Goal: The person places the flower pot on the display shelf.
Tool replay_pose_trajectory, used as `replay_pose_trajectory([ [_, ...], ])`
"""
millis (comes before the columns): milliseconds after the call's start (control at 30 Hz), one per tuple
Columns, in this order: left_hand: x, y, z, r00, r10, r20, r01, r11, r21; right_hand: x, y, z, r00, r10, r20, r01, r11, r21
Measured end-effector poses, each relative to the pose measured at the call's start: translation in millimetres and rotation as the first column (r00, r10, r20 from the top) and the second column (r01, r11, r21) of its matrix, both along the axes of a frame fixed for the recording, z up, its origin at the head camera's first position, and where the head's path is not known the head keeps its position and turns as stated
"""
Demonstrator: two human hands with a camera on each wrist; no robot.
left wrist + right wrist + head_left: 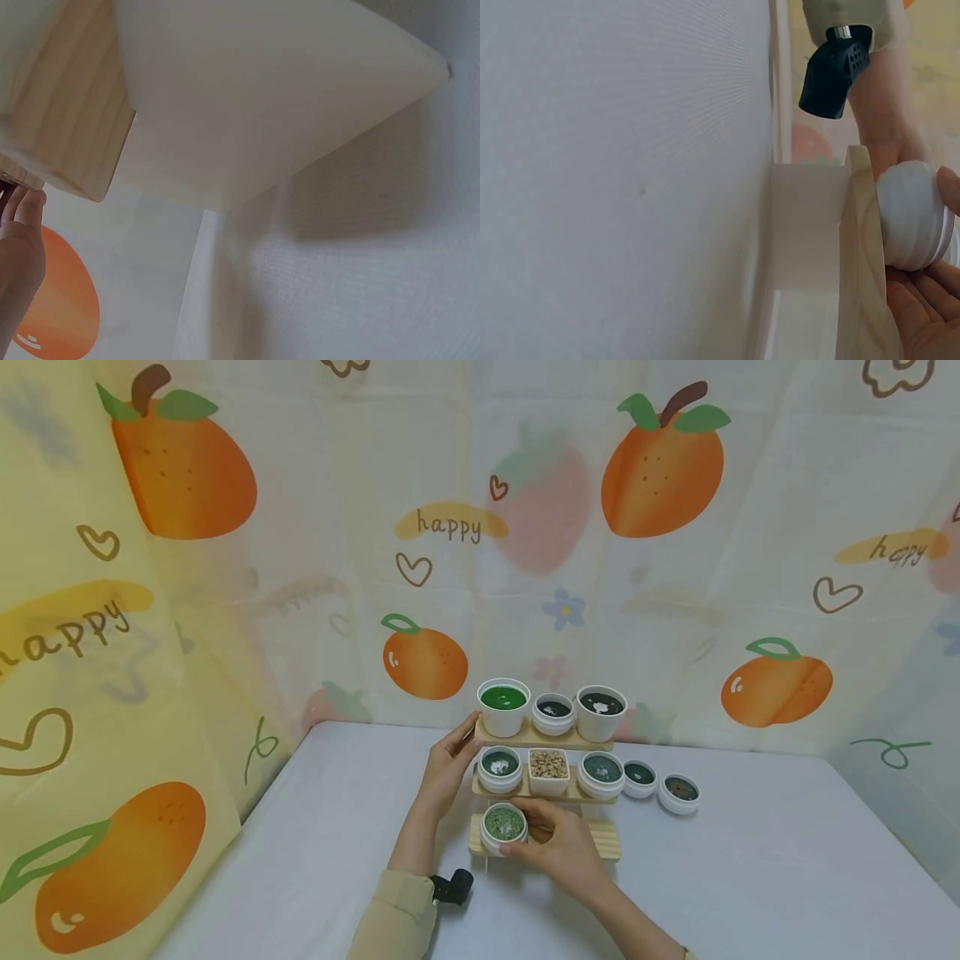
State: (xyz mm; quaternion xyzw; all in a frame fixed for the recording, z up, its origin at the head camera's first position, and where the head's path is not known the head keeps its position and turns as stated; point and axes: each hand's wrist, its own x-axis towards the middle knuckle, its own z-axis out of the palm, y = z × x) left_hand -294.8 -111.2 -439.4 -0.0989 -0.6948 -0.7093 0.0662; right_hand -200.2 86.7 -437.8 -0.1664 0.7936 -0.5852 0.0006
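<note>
A three-tier wooden stand (605, 839) with white supports stands on the table. My left hand (448, 764) holds the left end of its top board (543, 739); in the left wrist view the fingers (28, 206) reach the board's end. On the lowest board my right hand (558, 843) grips a white round jar (504, 828) with green speckled contents, thumb in front and fingers behind. The right wrist view shows the jar's ribbed side (911, 217) against the board (862, 255); whether it bears its full weight there I cannot tell.
On the top board are a green-filled cup (503, 710), a small dark-filled jar (553, 714) and a dark-filled cup (601, 714). The middle board carries two jars and a square dish of beige pieces (549, 772). Two small jars (640, 779) stand right of the stand.
</note>
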Motion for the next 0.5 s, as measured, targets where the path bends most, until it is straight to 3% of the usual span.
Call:
replay_pose_trajectory([
  [500,-0.8,-0.4,-0.7,1.0,-0.006,-0.002,0.006,1.0,0.005,-0.1,1.7,-0.4,1.0,0.008,-0.006,-0.008,1.0,0.003],
])
